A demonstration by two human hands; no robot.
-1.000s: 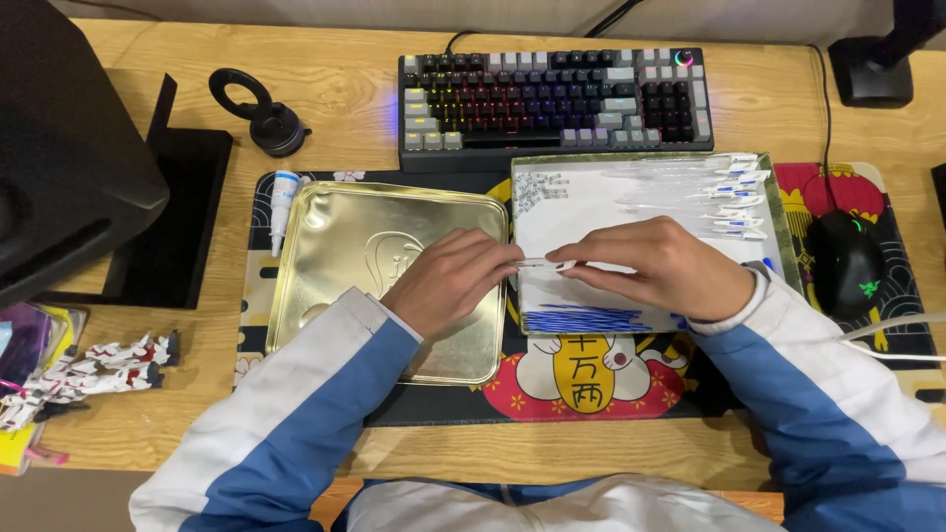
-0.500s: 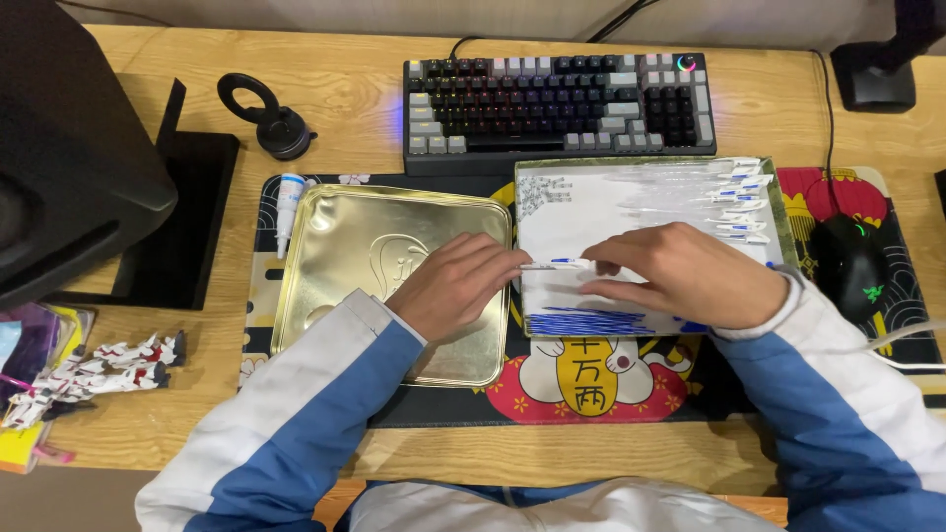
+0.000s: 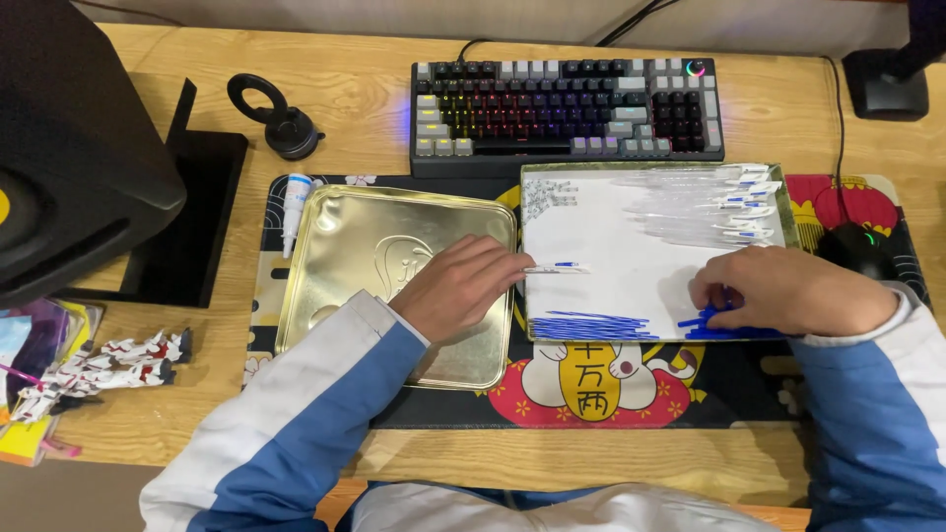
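My left hand rests over the right edge of a gold metal tin lid and pinches a thin clear tube with a blue mark, which sticks out over a white-lined tray. My right hand lies at the tray's lower right corner, fingers curled down onto a small pile of blue sticks. A row of blue sticks lies along the tray's front edge. Several clear tubes are heaped at the tray's back right. Tiny pale parts sit at its back left.
A backlit keyboard stands behind the tray, and a black mouse is to its right. A small white bottle, a black ring stand, a dark monitor and crumpled wrappers are at the left. A patterned desk mat lies underneath.
My right hand has left the tube held by the left hand and moved right, down to the blue sticks at the tray's corner. The left hand still holds the clear tube.
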